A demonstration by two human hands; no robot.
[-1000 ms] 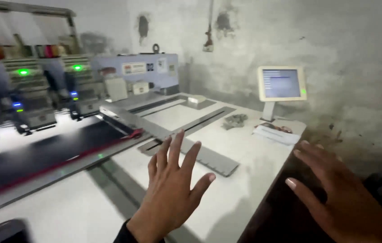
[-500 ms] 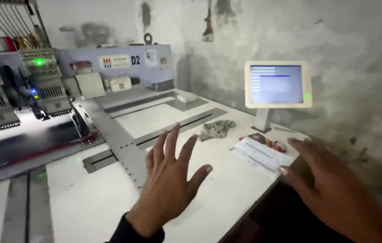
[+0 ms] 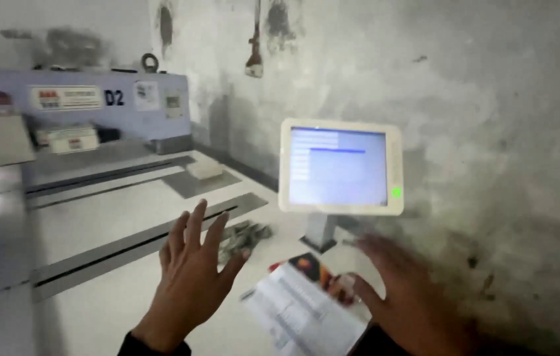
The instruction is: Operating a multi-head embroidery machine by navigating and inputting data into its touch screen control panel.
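Observation:
My left hand is raised over the white machine table, fingers spread, holding nothing. My right hand is blurred, lower right, fingers apart over a printed paper sheet near the table's corner. Just beyond both hands stands a white touch-screen panel on a short stand, its screen lit blue with a green light at its lower right. A small crumpled grey bundle lies on the table between my left hand and the panel's stand.
A blue-grey embroidery machine housing with labels runs along the back left. Grey metal rails cross the tabletop. A stained plaster wall fills the right side. A small pale block sits farther back on the table.
My view has swung right and closer to the touch-screen panel. Both hands have moved forward with it; the right hand now hovers over the paper sheet near the panel's stand.

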